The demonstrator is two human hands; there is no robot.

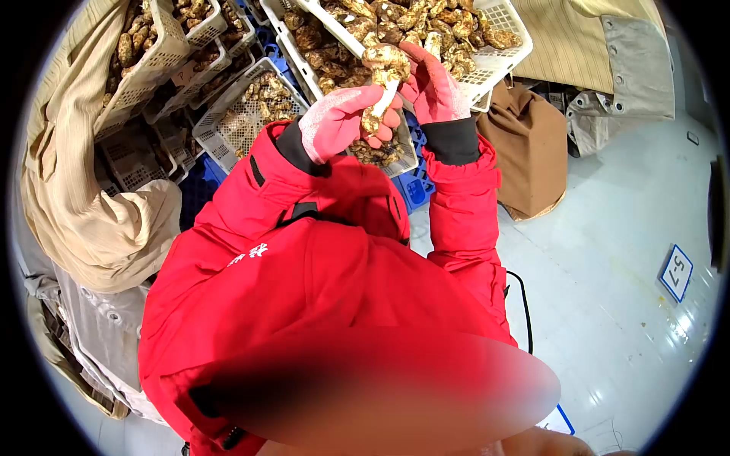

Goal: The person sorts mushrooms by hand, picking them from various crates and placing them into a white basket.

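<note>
Between my gloved hands, above the crates, is a mushroom (391, 93) with a brown, scaly cap and a pale stem. My left hand (334, 121), in a pink glove, grips the stem, with its thumb in front and fingertips showing beyond the stem. My right hand (439, 90), in a matching glove, has its fingers curled against the cap and upper stem from the right. Just beyond them, a white plastic basket (511, 53) is heaped with similar brown mushrooms (449, 23). Under my hands, another crate with mushrooms (378, 154) is partly covered.
More white crates (217, 125) of mushrooms stand stacked at left, some on blue plastic pallets (414, 190). Beige cloth (99, 228) drapes beside them. Brown cloth (525, 152) hangs right of the basket. A "5-7" sign (676, 273) lies on the pale floor; a black cable (526, 304) hangs nearby.
</note>
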